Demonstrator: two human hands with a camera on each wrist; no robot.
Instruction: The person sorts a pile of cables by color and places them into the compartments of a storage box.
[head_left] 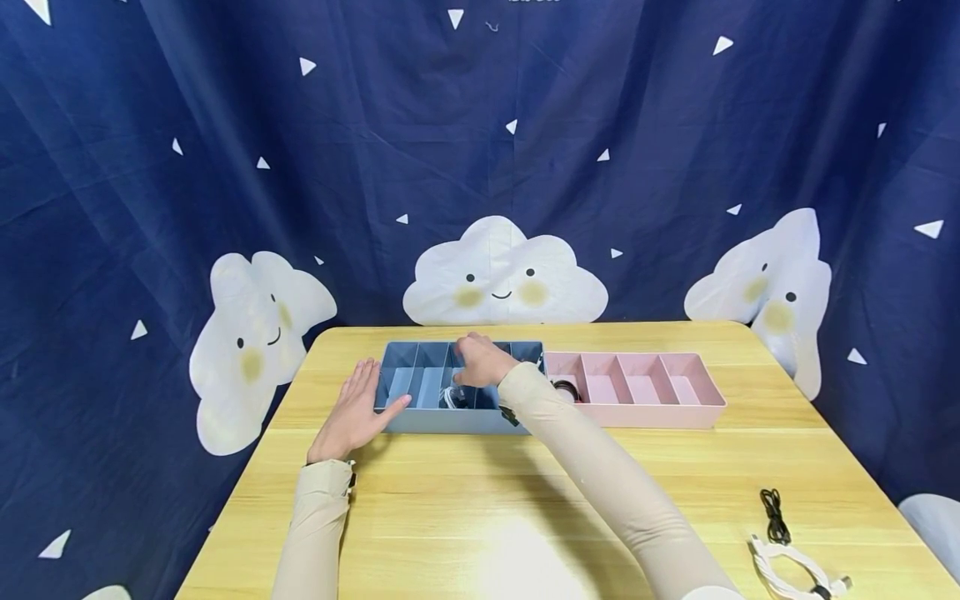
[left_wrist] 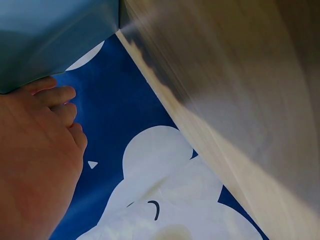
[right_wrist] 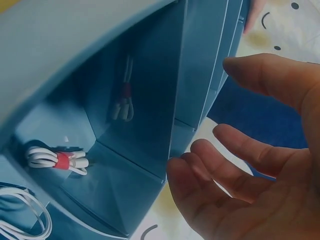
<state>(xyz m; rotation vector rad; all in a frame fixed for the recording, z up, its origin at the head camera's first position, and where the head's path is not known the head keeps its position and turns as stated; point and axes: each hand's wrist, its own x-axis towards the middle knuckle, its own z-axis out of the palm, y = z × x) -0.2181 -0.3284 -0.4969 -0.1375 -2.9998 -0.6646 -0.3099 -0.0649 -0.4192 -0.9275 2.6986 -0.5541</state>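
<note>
A blue divided organizer box (head_left: 457, 422) stands near the table's back edge. My left hand (head_left: 351, 418) rests against its left end, fingers straight and thumb reaching along the front rim; the left wrist view shows the fingers touching the box wall. Over the box's middle compartments is my right hand (head_left: 483, 362), fingers loosely bent and apart with nothing between them. In the right wrist view a white cable (right_wrist: 45, 158) bundled with a red tie lies inside one compartment. Another coiled white cable (right_wrist: 25, 212) shows at the lower left there.
A pink divided box (head_left: 652, 415) adjoins the blue one on the right, with a black coiled cable (head_left: 567, 389) in its leftmost compartment. At the table's front right lie a bundled black cable (head_left: 776, 518) and a thick white cable (head_left: 772, 567). A dark blue curtain (head_left: 495, 167) hangs behind.
</note>
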